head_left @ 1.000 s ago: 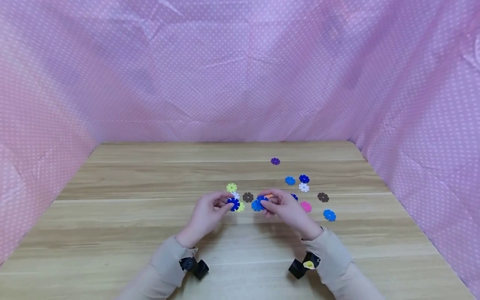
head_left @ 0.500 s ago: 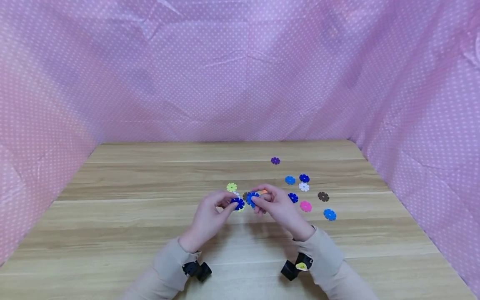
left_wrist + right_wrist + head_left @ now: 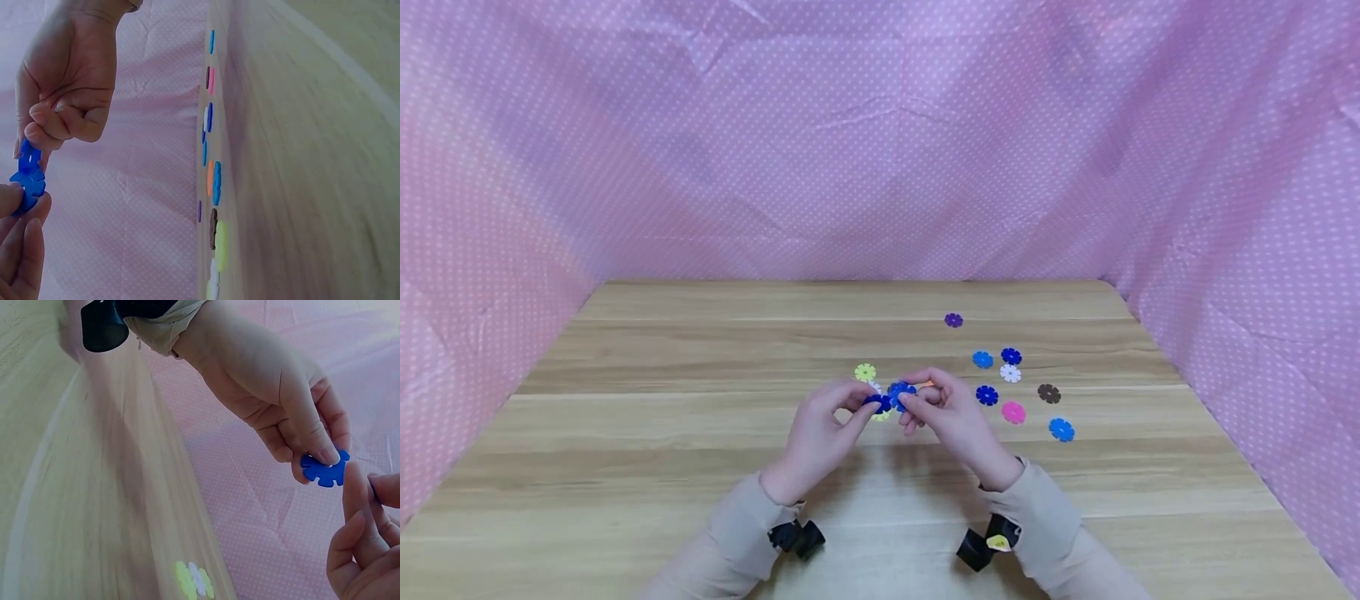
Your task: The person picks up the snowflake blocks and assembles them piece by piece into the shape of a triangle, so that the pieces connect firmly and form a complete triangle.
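Observation:
My left hand (image 3: 823,427) pinches a dark blue notched plastic disc (image 3: 878,405) between thumb and fingers, above the table. Opposite it, my right hand (image 3: 957,423) pinches another blue notched disc (image 3: 901,393). The two discs meet or overlap at their edges in the head view; whether they interlock I cannot tell. From the left wrist, the left hand's disc (image 3: 29,192) is below and the right hand's disc (image 3: 29,156) above, close together. In the right wrist view, the left thumb lies on the left hand's disc (image 3: 325,469), while right-hand fingers mostly hide the other.
Yellow-green discs (image 3: 865,372) and a white one lie behind the left hand. Right of the hands are a pink disc (image 3: 1013,412), a brown disc (image 3: 1048,393) and several blue ones. A purple disc (image 3: 953,320) lies farther back. Pink dotted cloth (image 3: 880,167) surrounds the wooden table.
My right hand has moved left with its disc, uncovering a dark blue disc on the table. The left hand has shifted slightly right, its disc now tilted flatter. The two held discs have come together.

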Demonstrator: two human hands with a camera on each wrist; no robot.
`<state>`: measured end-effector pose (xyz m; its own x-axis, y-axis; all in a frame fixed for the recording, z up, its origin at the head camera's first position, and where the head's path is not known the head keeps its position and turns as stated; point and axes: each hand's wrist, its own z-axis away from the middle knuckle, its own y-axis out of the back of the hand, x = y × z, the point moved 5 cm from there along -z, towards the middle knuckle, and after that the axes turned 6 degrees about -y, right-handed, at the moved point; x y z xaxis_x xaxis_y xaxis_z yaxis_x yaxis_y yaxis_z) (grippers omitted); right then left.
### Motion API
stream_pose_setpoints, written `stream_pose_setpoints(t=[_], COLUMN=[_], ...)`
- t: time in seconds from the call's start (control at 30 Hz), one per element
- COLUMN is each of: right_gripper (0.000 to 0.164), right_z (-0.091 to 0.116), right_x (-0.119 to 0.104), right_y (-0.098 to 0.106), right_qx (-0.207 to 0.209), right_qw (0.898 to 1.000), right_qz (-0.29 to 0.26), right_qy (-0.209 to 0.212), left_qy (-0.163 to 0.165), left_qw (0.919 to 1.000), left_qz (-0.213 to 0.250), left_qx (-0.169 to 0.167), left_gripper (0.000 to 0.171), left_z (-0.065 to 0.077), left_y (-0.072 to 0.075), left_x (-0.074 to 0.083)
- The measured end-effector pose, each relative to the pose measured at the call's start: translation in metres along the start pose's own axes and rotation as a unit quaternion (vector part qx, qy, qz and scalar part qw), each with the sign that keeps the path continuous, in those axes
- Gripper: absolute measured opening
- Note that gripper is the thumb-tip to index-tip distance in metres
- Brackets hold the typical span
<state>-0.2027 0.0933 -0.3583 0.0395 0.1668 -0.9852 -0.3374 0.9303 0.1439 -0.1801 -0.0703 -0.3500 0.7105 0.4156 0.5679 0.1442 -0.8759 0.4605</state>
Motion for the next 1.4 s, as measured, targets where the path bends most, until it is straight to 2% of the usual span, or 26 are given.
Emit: stream_pose_setpoints(t=[0.33,0.53,0.73,0.97,1.07,1.13,1.27,1.4], right_gripper=[0.026,0.024,0.02,0.016,0.019,0.021,0.024,0.025], right_z=[0.003,0.003,0.005,0.005,0.004,0.003,0.002,0.001], right_x=[-0.003,-0.002,0.0,0.002,0.004,0.004,0.005,0.004], right_y=[0.004,0.004,0.001,-0.003,-0.002,-0.001,0.002,0.002], right_qx=[-0.001,0.012,0.034,0.024,0.013,0.009,0.017,0.035], right_qw=[1.0,1.0,0.999,1.0,1.0,1.0,1.0,0.999], right_qz=[0.0,0.007,0.01,0.009,0.001,-0.004,-0.011,-0.002], right_qy=[0.01,0.0,0.002,0.012,0.003,-0.003,-0.01,-0.014], left_qy=[-0.086,-0.11,-0.123,-0.138,-0.128,-0.106,-0.03,0.039], left_qw=[0.9954,0.993,0.992,0.9902,0.9914,0.9941,0.9987,0.9959], left_qz=[0.005,0.009,0.018,0.017,0.019,0.021,0.037,0.051], left_qx=[0.042,0.042,0.024,0.015,0.019,0.016,-0.02,-0.063], left_gripper=[0.017,0.019,0.017,0.019,0.02,0.019,0.024,0.041], left_z=[-0.003,-0.003,-0.005,-0.004,-0.004,-0.005,-0.007,-0.007], left_y=[-0.001,-0.003,-0.005,-0.006,-0.008,-0.009,-0.013,-0.018], left_x=[0.009,0.011,0.012,0.011,0.01,0.009,0.004,0.001])
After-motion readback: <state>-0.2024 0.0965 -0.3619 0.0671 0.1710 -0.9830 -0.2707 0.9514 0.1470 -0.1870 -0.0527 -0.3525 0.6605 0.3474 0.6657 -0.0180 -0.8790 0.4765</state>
